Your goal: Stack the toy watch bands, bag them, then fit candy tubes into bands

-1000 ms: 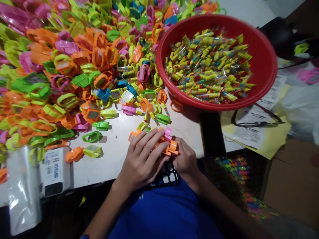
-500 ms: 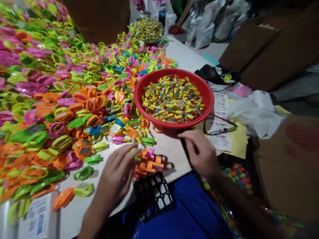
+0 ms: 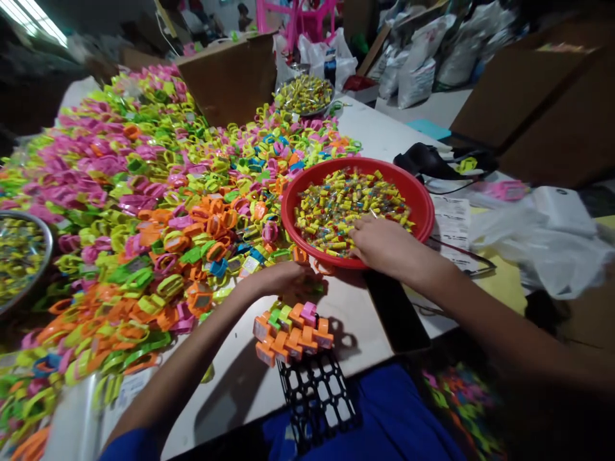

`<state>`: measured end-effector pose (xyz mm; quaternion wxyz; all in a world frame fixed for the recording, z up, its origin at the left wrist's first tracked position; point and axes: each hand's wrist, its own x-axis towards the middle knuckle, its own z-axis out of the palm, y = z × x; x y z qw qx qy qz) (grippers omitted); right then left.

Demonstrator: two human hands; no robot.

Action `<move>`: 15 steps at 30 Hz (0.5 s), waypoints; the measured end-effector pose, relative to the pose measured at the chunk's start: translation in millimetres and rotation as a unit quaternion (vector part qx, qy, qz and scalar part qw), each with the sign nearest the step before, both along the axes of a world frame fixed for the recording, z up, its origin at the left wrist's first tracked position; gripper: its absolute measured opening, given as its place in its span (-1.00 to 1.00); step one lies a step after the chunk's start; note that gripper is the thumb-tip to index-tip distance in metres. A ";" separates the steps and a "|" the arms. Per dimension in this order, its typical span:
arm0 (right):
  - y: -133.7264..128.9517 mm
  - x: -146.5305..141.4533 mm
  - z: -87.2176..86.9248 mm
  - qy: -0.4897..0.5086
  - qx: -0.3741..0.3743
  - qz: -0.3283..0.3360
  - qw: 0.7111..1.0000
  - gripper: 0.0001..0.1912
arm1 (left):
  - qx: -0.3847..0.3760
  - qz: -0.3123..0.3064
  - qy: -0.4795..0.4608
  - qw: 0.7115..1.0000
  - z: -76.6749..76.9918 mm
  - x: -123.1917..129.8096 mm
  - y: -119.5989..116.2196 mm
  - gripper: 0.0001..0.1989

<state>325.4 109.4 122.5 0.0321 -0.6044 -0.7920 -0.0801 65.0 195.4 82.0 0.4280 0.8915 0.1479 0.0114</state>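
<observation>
Red basin (image 3: 423, 206): your right hand (image 3: 379, 240) over its near rim, among yellow tubes (image 3: 331, 208); left hand (image 3: 295, 282) just outside. Cannot tell finger closure, either hand. Black grid (image 3: 314, 389) overhangs table (image 3: 372, 317) edge; bare tabletop right of orange toys (image 3: 294, 340).

Toy heap (image 3: 144, 250) left of basin (image 3: 423, 203); packets (image 3: 331, 208) in basin; papers (image 3: 454, 221) right; rack (image 3: 318, 392) in front, toy cluster (image 3: 294, 336) atop far end.

The right hand (image 3: 377, 242), a second earlier against the block of toy watches (image 3: 293, 334), had moved up into the red bowl (image 3: 421, 195), its fingers at the yellow tubes (image 3: 327, 211). The left hand (image 3: 294, 280) had left the block too and reached beyond it, near the bowl. The view had lifted, bringing in a metal bowl (image 3: 49, 240) and ceiling lights (image 3: 38, 19).
</observation>
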 end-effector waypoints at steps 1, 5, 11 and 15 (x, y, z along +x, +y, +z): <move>2.2 -0.1 0.8 0.001 0.000 0.006 1.000 -0.96 | 0.005 -0.011 0.011 1.000 -0.2 -0.7 1.3 -0.84; 2.7 3.0 2.9 0.005 0.004 0.008 1.000 -0.90 | -0.021 0.019 0.018 0.999 3.5 -13.2 5.5 -0.77; -15.5 8.9 -5.4 0.065 -0.035 0.026 0.997 -0.86 | 0.019 0.107 -0.031 0.994 5.4 -40.7 0.2 -0.71; -29.0 9.4 4.5 0.238 0.002 0.020 0.971 -0.76 | 0.131 0.060 -0.045 0.989 -1.1 -37.5 -0.1 -0.76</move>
